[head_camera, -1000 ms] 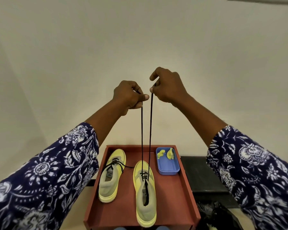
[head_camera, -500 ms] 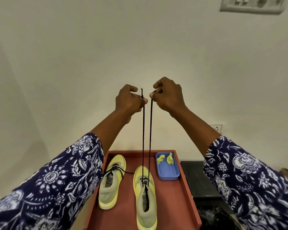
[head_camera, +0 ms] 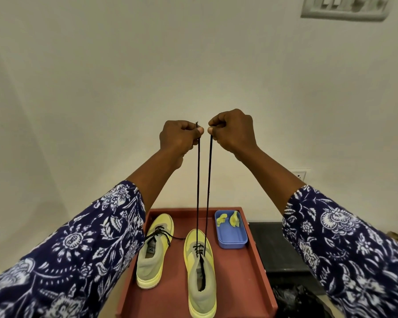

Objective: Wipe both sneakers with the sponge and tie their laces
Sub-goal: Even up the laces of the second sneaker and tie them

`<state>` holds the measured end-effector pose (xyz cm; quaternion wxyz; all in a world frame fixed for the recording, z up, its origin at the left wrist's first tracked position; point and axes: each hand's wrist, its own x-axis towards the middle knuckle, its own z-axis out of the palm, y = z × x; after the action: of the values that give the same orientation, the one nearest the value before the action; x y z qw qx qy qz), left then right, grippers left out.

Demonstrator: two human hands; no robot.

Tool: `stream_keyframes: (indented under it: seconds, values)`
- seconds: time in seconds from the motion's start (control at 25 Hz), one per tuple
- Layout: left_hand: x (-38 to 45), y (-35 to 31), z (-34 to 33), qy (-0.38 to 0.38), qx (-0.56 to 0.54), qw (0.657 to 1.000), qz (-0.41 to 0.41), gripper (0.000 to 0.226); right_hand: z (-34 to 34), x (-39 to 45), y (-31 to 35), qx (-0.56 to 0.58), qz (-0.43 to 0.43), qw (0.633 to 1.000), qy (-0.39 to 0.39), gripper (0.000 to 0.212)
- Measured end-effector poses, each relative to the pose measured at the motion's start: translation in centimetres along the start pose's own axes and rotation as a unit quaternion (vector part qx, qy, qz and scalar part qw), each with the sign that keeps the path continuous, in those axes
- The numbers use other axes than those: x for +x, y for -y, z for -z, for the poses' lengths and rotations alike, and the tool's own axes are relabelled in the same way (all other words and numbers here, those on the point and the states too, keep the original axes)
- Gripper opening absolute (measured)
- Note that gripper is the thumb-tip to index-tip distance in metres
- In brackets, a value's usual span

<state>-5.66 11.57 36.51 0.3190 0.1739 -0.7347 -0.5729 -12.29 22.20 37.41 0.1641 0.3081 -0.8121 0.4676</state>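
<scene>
Both grips pinching taut black laces point(head_camera: 198, 180), yellow sneaker point(head_camera: 200, 271) below

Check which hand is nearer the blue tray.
Right. The right hand is raised above and slightly left of the blue tray, pinching a lace end. The left hand is raised further left, pinching the other end.

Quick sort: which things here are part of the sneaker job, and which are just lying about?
In the job:
left hand and right hand, each pinching a lace end
right sneaker, laces pulled up taut
left sneaker, laces in a bow
sponge pieces in the blue tub
red tray

Lying about:
black bench
black bag
switch plate
</scene>
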Motion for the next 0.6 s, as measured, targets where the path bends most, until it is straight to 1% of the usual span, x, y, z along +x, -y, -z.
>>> stream_keyframes:
  seconds: [0.08,0.28,0.44,0.6]
  values:
    - [0.1,0.0,0.0,-0.003,0.003,1.0,0.004,0.011,0.0,0.0,0.0,-0.002,0.003,1.0,0.001,0.016]
    - [0.5,-0.5,-0.3,-0.005,0.017,1.0,0.006,0.007,-0.2,0.5,0.2,0.001,0.005,1.0,0.004,0.018]
    - [1.0,-0.8,-0.7,-0.007,0.028,0.999,0.02,0.007,-0.5,1.1,0.1,0.032,-0.025,0.999,0.004,0.017]
    - [1.9,-0.9,-0.9,-0.019,0.038,0.999,0.032,0.01,-0.4,2.0,-0.1,0.031,-0.045,0.999,0.006,0.015]
